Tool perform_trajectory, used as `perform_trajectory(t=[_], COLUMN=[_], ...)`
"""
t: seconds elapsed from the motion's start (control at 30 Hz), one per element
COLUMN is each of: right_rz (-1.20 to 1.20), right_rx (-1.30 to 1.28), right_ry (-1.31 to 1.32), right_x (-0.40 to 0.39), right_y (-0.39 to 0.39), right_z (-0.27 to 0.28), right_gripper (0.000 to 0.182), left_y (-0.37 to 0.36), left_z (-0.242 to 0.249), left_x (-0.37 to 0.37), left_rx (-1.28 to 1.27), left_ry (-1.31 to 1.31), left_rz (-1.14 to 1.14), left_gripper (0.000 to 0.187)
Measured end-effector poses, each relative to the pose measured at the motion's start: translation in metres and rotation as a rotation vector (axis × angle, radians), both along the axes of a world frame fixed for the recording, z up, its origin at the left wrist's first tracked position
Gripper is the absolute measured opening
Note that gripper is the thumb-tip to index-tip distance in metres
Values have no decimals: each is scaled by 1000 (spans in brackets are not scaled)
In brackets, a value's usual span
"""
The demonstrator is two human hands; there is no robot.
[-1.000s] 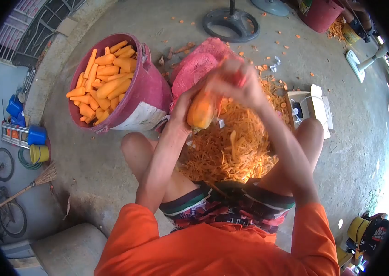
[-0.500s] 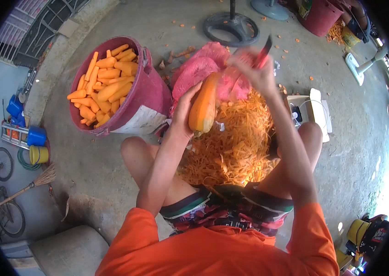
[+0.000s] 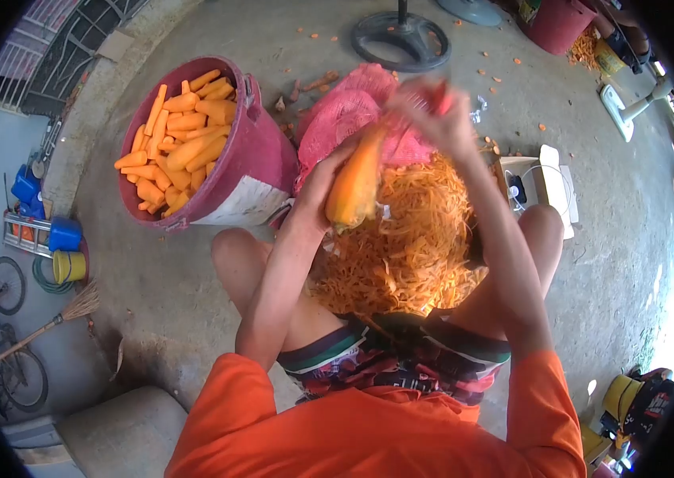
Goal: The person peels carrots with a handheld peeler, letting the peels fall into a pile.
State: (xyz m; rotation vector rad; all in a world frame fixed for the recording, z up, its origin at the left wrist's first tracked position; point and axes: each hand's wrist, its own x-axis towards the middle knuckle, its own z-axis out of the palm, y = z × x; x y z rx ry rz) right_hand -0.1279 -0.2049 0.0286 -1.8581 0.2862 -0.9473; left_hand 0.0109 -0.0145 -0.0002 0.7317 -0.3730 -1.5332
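Observation:
My left hand (image 3: 321, 182) is wrapped round a thick carrot (image 3: 354, 187), which tilts with its blunt end towards me. Near the carrot's far end is my right hand (image 3: 450, 129), blurred by motion and closed on a red-handled peeler (image 3: 439, 97). The peeler's working end is too smeared to make out. Beneath both hands lies a large heap of orange peelings (image 3: 408, 247) between my knees. A pink mesh sack (image 3: 337, 119) lies just beyond the heap.
To the left stands a maroon tub (image 3: 261, 163) full of peeled carrots (image 3: 185, 151). An open carton (image 3: 548, 187) with a cable sits by my right knee. A round black stand base (image 3: 400, 52) is ahead. Another person's leg (image 3: 623, 40) shows by a far red bucket (image 3: 560, 24).
The carrot has turned slightly in my left hand. My right hand has shifted a little, and the peeler's dark end no longer sticks up clearly. The view has tipped slightly.

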Motion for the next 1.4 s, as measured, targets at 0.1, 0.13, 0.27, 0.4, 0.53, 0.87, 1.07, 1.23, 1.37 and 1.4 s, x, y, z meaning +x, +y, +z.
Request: perform_trajectory(t=[0.1, 0.13, 0.27, 0.4, 0.53, 0.87, 1.07, 1.23, 1.37, 1.4], right_rz=[27, 85, 185, -150, 250, 274, -178, 235, 21, -153], right_rx=[103, 61, -460, 141, -535, -420, 106, -267, -87, 108], right_ry=[-94, -143, -76, -1, -123, -56, 32, -78, -113, -24], right_x=[0, -2, -7, -7, -5, -4, -3, -5, 0, -2], right_y=[-4, 15, 42, -28, 53, 55, -25, 45, -14, -34], right_z=[10, 17, 33, 1, 37, 40, 11, 27, -3, -9], right_gripper=[11, 11, 15, 22, 13, 9, 18, 14, 16, 16], left_y=[-1, -1, -5, 3, -7, -7, 1, -3, 1, 1], left_z=[-3, -5, 8, 2, 18, 6, 8, 17, 17, 12], left_x=[4, 6, -9, -5, -12, -5, 0, -8, -14, -10], left_rx=[-46, -114, 0, 31, 165, 57, -159, 180, 112, 105], left_ry=[61, 127, 41, 52, 41, 101, 218, -13, -50, -49], left_rz=[27, -11, 164, 23, 200, 198, -93, 175, 174, 171], left_gripper=[41, 40, 42, 44, 45, 40, 46, 45, 39, 39])
